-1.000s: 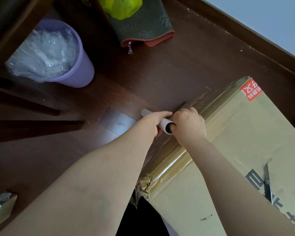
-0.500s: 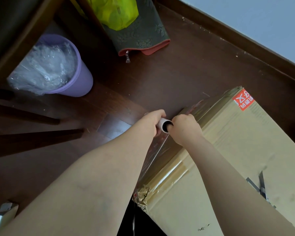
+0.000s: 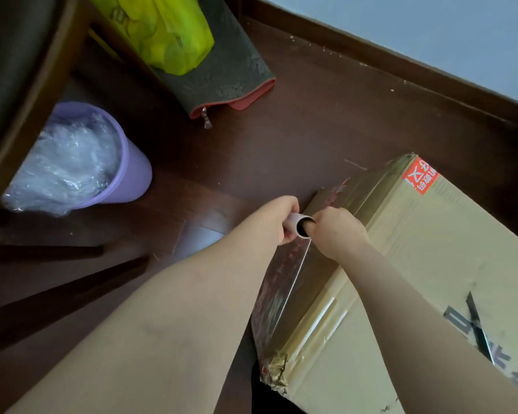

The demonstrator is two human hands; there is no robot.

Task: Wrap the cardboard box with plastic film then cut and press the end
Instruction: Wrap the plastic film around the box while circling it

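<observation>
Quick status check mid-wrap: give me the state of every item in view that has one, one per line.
Film roll: held at both ends, film paid out onto the box.
Left hand: closed on the roll's far end.
Right hand: finger inside the core's near end.
Plastic film: stretched over the box's side, uncut.
Cardboard box: on the floor, closed, near corner crumpled.
Scissors: lying on the box top, untouched.
Purple bin: upright, stuffed with crumpled film.

Bin [image 3: 129, 177] left of box [image 3: 431, 249], scissors [image 3: 479, 327] apparently atop.

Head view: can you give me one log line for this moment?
wrapping | left hand, right hand grip film roll | film on cardboard box side
</observation>
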